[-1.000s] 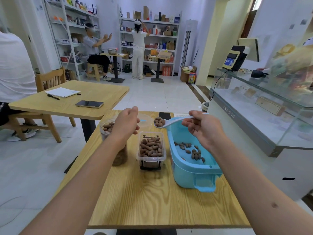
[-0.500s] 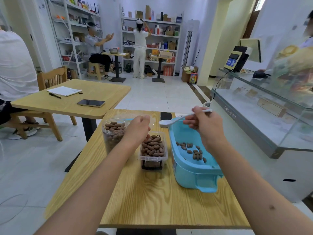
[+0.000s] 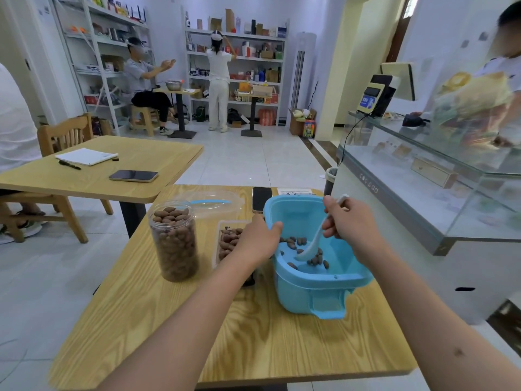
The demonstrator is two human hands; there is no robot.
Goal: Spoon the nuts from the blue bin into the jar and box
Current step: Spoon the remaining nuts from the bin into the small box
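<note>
Few nuts [image 3: 317,259] left in bin [image 3: 315,289]; jar [image 3: 174,244] & box [image 3: 225,244] look near full. R hand [image 3: 348,221] grips spoon [image 3: 313,244] among nuts, L hand [image 3: 260,239] fingers curl over bin rim.

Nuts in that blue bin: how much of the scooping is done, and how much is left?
Mostly done. The jar looks full to the top and the box is heaped. Right now the right hand dips the spoon into the blue bin, while the left hand steadies its rim. Only a few scattered nuts remain at the bottom.
</note>
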